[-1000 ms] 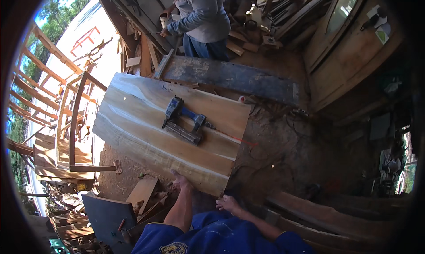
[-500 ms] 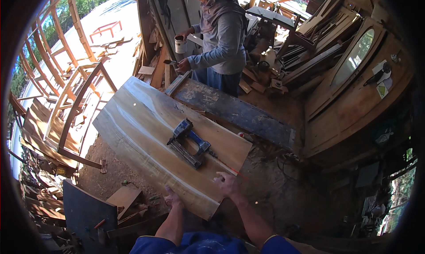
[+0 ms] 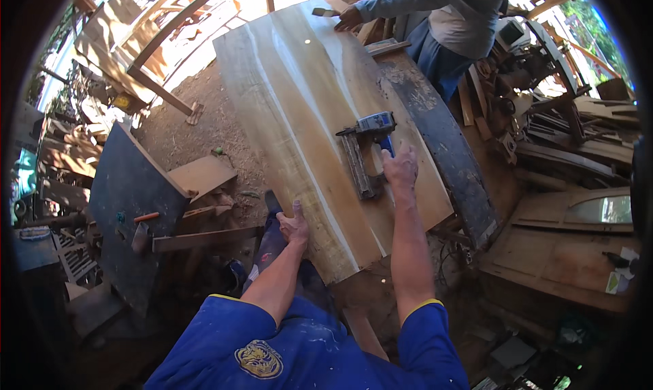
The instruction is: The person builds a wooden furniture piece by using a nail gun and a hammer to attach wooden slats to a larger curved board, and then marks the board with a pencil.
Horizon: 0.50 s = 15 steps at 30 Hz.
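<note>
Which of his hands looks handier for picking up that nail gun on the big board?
Probably the right hand: it reaches right beside the nail gun, by its handle. The left hand rests on the wooden panel's near edge, clearly apart from the tool.

Bright sun comes in from the top. The yard up there is so bright it looks almost white. The big board shines pale, with little sun spots on it. The ground at the left and the lower right corner are dark, and it is hard to see things there. The picture is round with a black rim. Straight edges bend near that rim. The middle is sharp. The right hand and the left hand are clear, not blurry.
</note>
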### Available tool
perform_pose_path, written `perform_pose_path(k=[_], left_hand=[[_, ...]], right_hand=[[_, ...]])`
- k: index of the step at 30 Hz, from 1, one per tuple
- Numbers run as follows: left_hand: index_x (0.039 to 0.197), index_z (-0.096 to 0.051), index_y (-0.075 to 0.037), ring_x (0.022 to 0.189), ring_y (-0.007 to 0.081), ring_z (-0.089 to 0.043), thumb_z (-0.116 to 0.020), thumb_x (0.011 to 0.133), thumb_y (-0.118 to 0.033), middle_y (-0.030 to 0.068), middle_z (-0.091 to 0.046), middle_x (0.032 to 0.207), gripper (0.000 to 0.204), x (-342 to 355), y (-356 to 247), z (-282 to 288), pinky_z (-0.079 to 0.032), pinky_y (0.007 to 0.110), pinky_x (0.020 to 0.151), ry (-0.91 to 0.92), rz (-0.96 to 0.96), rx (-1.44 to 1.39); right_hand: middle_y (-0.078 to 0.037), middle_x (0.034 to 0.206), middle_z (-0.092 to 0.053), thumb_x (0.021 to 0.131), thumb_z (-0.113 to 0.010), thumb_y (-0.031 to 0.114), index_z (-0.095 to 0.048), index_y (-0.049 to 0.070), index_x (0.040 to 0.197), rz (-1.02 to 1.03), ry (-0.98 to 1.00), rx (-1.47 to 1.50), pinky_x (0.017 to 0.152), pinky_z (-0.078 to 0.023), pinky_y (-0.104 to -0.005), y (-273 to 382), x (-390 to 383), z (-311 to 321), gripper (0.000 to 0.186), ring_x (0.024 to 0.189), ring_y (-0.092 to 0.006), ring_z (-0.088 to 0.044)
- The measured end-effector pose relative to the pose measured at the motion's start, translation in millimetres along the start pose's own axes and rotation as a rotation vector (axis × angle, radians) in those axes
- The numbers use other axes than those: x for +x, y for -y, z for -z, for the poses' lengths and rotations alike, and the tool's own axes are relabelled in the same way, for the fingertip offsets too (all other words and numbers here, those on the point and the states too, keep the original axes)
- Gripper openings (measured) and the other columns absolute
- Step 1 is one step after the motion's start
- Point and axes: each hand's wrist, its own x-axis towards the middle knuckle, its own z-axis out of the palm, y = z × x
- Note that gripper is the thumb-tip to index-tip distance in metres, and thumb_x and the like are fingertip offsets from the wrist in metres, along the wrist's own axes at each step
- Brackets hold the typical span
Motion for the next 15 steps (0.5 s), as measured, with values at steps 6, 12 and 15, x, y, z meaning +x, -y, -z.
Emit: perform_pose_path(k=[6, 12, 15], left_hand=[[0.125, -0.053, 0.001, 0.11, 0.0492, -0.064, -0.063, 0.08, -0.079, 0.0312, -0.067, 0.113, 0.093, -6, -14, 9, -0.049, 0.053, 0.096, -0.017, 0.026, 0.005], [0.12, -0.057, 0.002, 0.108, 0.0472, -0.066, -0.063, 0.08, -0.08, 0.0292, -0.069, 0.11, 0.091, -8, -10, 9, -0.05, 0.052, 0.093, -0.036, 0.002, -0.022], [0.118, -0.058, 0.003, 0.108, 0.0469, -0.066, -0.063, 0.08, -0.08, 0.0301, -0.069, 0.109, 0.091, -9, -12, 10, -0.05, 0.052, 0.093, 0.002, -0.015, -0.062]], right_hand=[[-0.026, 0.103, -0.07, 0.08, -0.076, 0.027, -0.055, -0.008, 0.125, 0.072, 0.297, -0.082, 0.09, -0.052, -0.0509, -37, 43, -45, 0.061, 0.1, -0.044, -0.068], [-0.014, 0.08, -0.068, 0.074, -0.072, 0.014, -0.064, -0.004, 0.1, -0.141, 0.55, 0.452, 0.064, -0.055, -0.0359, -25, 32, -18, 0.033, 0.067, -0.0226, -0.067], [-0.011, 0.072, -0.063, 0.075, -0.068, 0.01, -0.059, -0.002, 0.093, -0.224, 0.546, 0.572, 0.057, -0.053, -0.0352, -5, -2, 29, 0.024, 0.057, -0.0205, -0.064]])
